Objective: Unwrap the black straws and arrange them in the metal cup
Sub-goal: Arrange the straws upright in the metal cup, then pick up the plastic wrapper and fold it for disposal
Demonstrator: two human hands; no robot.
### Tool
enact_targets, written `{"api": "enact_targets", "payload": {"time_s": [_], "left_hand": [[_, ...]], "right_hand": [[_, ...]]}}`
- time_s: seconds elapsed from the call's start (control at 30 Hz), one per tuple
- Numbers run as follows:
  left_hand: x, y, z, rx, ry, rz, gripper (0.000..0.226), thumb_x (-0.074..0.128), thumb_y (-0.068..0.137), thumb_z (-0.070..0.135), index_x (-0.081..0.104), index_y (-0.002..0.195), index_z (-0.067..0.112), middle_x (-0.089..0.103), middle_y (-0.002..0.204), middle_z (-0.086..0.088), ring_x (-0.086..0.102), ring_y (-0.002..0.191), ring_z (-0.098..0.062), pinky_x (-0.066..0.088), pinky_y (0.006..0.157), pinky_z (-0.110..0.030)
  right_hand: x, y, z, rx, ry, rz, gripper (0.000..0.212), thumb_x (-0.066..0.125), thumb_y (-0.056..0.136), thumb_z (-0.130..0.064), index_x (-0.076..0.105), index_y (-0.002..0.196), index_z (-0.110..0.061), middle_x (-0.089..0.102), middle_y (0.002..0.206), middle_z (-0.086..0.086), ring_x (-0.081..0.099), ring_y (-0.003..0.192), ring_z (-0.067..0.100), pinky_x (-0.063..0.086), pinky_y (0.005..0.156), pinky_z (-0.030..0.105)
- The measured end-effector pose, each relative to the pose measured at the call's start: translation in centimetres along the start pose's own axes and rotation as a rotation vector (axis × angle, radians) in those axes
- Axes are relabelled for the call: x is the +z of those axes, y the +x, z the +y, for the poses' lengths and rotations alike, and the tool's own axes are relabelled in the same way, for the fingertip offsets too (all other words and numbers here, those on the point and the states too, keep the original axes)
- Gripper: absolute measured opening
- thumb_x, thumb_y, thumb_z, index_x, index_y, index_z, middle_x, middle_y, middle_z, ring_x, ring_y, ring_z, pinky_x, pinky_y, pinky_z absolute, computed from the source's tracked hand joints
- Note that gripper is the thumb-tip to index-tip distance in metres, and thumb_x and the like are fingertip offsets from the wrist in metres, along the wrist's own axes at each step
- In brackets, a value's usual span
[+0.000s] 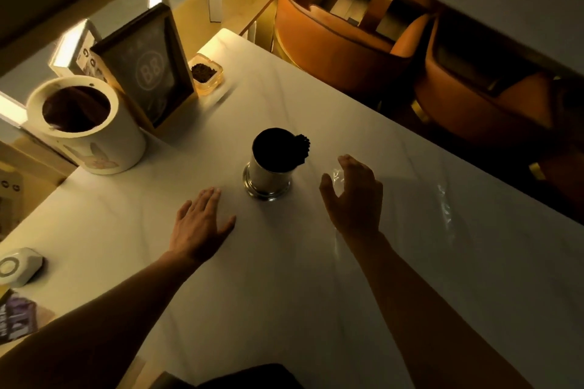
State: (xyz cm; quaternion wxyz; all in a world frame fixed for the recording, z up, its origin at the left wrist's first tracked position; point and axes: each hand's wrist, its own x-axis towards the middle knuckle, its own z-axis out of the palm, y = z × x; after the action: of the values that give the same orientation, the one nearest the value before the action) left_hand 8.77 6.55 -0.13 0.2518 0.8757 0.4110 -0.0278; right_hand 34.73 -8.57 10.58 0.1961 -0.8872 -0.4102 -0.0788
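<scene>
Dim warm-lit room, white marble-look surface [284, 278] filling most of the view, orange chairs [341, 50] sitting past its far right edge. Metal cup [268, 174] standing upright mid-surface. Bundle of black straws [301, 145] sitting in the cup, leaning against its right rim, tips sticking out above it. Left hand [199, 227] lying palm down on the surface, near-left of the cup, fingers [205, 199] spread and flat, holding nothing. Right hand [354, 196] hovering just right of the cup, not touching it, its fingers [347, 161] loosely curled and apart; clear plastic wrap [336, 178] showing under the palm, can't tell if the hand is gripping it or only over it. More crinkled clear wrap [445, 205] lying on the surface further right. Far left: white cylindrical bin [91, 142] with a dark liner, framed sign [148, 69] standing beside it, glass ashtray [207, 74] with dark contents right of the sign. Near left edge: small white device [17, 265].
</scene>
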Motion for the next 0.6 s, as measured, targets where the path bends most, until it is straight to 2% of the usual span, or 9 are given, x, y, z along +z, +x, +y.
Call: {"api": "enact_targets", "payload": {"time_s": [0.1, 0.17, 0.23, 0.3, 0.37, 0.47, 0.53, 0.6], "left_hand": [[-0.7, -1.1, 1.9, 0.084, -0.001, 0.013, 0.068, 0.05, 0.1, 0.059, 0.051, 0.15, 0.013, 0.059, 0.148, -0.013, 0.056, 0.135, -0.032, 0.043, 0.113, -0.05], [-0.9, -2.0, 3.9, 0.2, 0.024, -0.002, 0.069, 0.041, 0.096, 0.062, 0.063, 0.138, 0.012, 0.07, 0.133, -0.011, 0.066, 0.12, -0.031, 0.052, 0.101, -0.048], [-0.5, -2.3, 6.0, 0.322, 0.056, -0.038, 0.065, 0.042, 0.096, 0.059, 0.068, 0.132, 0.012, 0.073, 0.127, -0.009, 0.07, 0.113, -0.029, 0.055, 0.096, -0.045], [0.1, -1.8, 8.5, 0.4, 0.085, -0.085, 0.051, 0.055, 0.1, 0.049, 0.067, 0.134, 0.013, 0.071, 0.132, -0.008, 0.068, 0.119, -0.028, 0.054, 0.1, -0.043], [0.7, -0.6, 11.1, 0.454, 0.083, -0.117, 0.047, 0.063, 0.1, 0.041, 0.065, 0.138, 0.013, 0.068, 0.137, -0.009, 0.064, 0.124, -0.029, 0.051, 0.105, -0.042], [1.9, 1.7, 15.1, 0.541, 0.102, -0.143, 0.052, 0.057, 0.103, 0.042, 0.056, 0.146, 0.013, 0.059, 0.148, -0.009, 0.056, 0.135, -0.03, 0.045, 0.112, -0.042], [2.8, 3.3, 17.6, 0.574, 0.129, -0.151, 0.06, 0.052, 0.105, 0.047, 0.046, 0.154, 0.014, 0.047, 0.159, -0.009, 0.046, 0.144, -0.029, 0.039, 0.117, -0.043], [3.6, 4.6, 19.8, 0.606, 0.184, -0.166, 0.07, 0.048, 0.105, 0.054, 0.031, 0.161, 0.017, 0.03, 0.169, -0.008, 0.032, 0.153, -0.028, 0.031, 0.123, -0.044]], "right_hand": [[-0.3, -2.5, 3.5, 0.119, -0.068, -0.069, 0.05, 0.044, 0.094, -0.048, 0.055, 0.13, -0.015, 0.062, 0.131, 0.006, 0.057, 0.118, 0.022, 0.048, 0.088, 0.039], [-0.4, -4.4, 6.1, 0.224, -0.13, -0.138, 0.048, 0.049, 0.092, -0.043, 0.057, 0.127, -0.011, 0.062, 0.129, 0.009, 0.058, 0.117, 0.028, 0.049, 0.086, 0.042], [-0.4, -6.2, 8.7, 0.359, -0.173, -0.212, 0.05, 0.055, 0.09, -0.041, 0.056, 0.127, -0.008, 0.06, 0.13, 0.012, 0.056, 0.118, 0.033, 0.048, 0.085, 0.045], [-0.4, -7.6, 10.9, 0.489, -0.221, -0.278, 0.055, 0.056, 0.09, -0.046, 0.053, 0.128, -0.007, 0.059, 0.131, 0.014, 0.054, 0.119, 0.034, 0.045, 0.086, 0.045], [-0.3, -8.2, 13.0, 0.58, -0.269, -0.333, 0.064, 0.055, 0.089, -0.054, 0.049, 0.13, -0.005, 0.056, 0.133, 0.014, 0.052, 0.121, 0.033, 0.044, 0.087, 0.045], [0.2, -8.0, 15.6, 0.716, -0.268, -0.444, 0.088, 0.048, 0.086, -0.068, 0.033, 0.145, -0.004, 0.04, 0.148, 0.015, 0.038, 0.135, 0.031, 0.04, 0.098, 0.048], [0.5, -8.0, 16.8, 0.782, -0.226, -0.548, 0.106, 0.049, 0.081, -0.075, 0.017, 0.152, -0.005, 0.023, 0.159, 0.015, 0.024, 0.145, 0.031, 0.034, 0.107, 0.05], [0.6, -8.3, 17.5, 0.775, -0.19, -0.635, 0.117, 0.053, 0.075, -0.079, 0.007, 0.155, -0.006, 0.01, 0.163, 0.014, 0.013, 0.149, 0.031, 0.029, 0.11, 0.052]]}}
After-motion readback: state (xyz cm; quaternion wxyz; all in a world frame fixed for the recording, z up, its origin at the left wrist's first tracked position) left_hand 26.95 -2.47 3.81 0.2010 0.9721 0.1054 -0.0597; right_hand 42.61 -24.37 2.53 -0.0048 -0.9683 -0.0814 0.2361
